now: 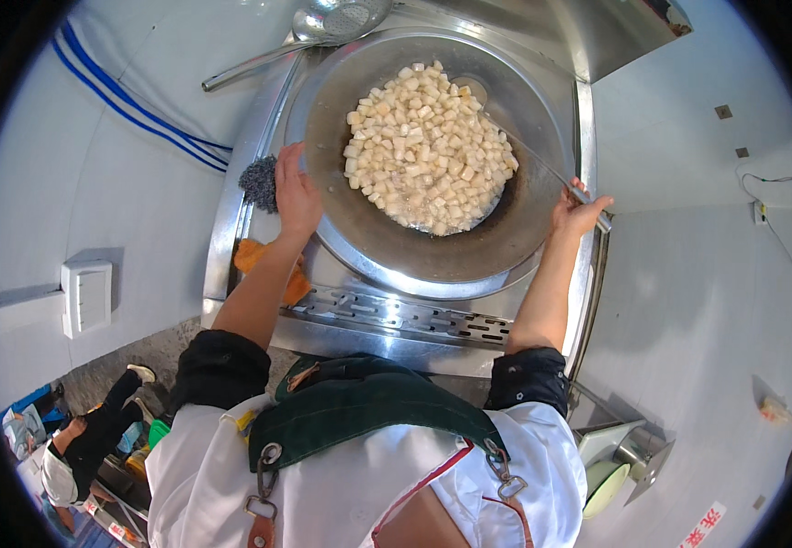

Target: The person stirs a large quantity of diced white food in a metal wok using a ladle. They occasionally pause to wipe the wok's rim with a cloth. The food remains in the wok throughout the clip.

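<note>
A wide metal wok [341, 196] sits on the steel stove. Pale cubes [428, 151], perhaps tofu or a root vegetable, are heaped in it, with a little liquid around their lower edge. My right hand [579, 210] is closed around the handle of a ladle [542, 160]. The ladle slants over the wok's right side, its round bowl lying against the inner wall beside the cubes. At the wok's left rim, my left hand [297, 196] rests with its fingers stretched out along the edge. Beside that hand lies a dark grey scouring pad [259, 184].
A metal strainer [341, 20] lies behind the wok, its handle pointing left. An orange cloth [273, 269] is under my left forearm. A slotted drain strip [396, 310] runs along the stove's front. Blue cables [140, 108] hang left. Another person [95, 443] is at lower left.
</note>
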Demonstrator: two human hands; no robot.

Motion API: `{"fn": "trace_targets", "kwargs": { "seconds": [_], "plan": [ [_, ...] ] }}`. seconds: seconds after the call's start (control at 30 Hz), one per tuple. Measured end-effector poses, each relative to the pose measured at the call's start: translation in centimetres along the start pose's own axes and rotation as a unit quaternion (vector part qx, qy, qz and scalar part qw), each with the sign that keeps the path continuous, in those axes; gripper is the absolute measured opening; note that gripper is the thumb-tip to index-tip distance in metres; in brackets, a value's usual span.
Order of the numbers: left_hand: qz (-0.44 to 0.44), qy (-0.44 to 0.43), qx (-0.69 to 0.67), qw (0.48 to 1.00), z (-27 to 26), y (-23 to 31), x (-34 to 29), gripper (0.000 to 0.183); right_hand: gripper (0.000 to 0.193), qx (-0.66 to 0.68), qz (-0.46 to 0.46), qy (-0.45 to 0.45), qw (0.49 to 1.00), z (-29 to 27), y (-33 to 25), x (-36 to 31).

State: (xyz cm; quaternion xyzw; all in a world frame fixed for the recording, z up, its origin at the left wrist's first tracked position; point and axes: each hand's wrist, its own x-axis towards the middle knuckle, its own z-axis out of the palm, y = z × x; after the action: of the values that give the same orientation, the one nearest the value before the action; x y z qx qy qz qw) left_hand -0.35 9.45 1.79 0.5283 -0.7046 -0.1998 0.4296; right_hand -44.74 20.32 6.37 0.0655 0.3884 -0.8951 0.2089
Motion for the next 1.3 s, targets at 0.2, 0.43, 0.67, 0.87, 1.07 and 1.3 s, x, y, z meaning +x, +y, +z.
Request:
{"fn": "trace_targets", "kwargs": {
  "seconds": [0.2, 0.43, 0.67, 0.87, 1.07, 1.3],
  "plan": [
    [0.016, -0.001, 0.0, 1.0, 0.0, 0.1, 0.3, 0.05, 0.037, -0.333, 0.223, -0.192, 0.896, 0.9, -2.7, -3.8],
    [-0.002, -0.017, 0.016, 1.0, -0.3, 0.5, 0.5, 0.049, 0.02, -0.715, -0.178, -0.258, 0.625, 4.5, 2.7, 0.3],
    [-0.033, -0.034, 0.012, 0.999, -0.5, 0.7, 0.8, 0.047, 0.011, -0.804, -0.302, -0.304, 0.412, 9.3, 11.1, 5.3],
    [-0.042, -0.038, 0.013, 0.998, -0.4, 0.4, 0.9, 0.047, 0.008, -0.818, -0.32, -0.36, 0.315, 10.7, 15.5, 7.5],
    [-0.028, -0.042, 0.027, 0.998, -0.4, 0.1, 1.0, 0.044, 0.012, -0.819, -0.308, -0.395, 0.28, 10.4, 17.8, 8.5],
    [-0.028, -0.04, 0.022, 0.999, -0.5, 0.2, 1.0, 0.044, 0.016, -0.83, -0.235, -0.389, 0.323, 12.3, 15.7, 7.4]
  ]
}}
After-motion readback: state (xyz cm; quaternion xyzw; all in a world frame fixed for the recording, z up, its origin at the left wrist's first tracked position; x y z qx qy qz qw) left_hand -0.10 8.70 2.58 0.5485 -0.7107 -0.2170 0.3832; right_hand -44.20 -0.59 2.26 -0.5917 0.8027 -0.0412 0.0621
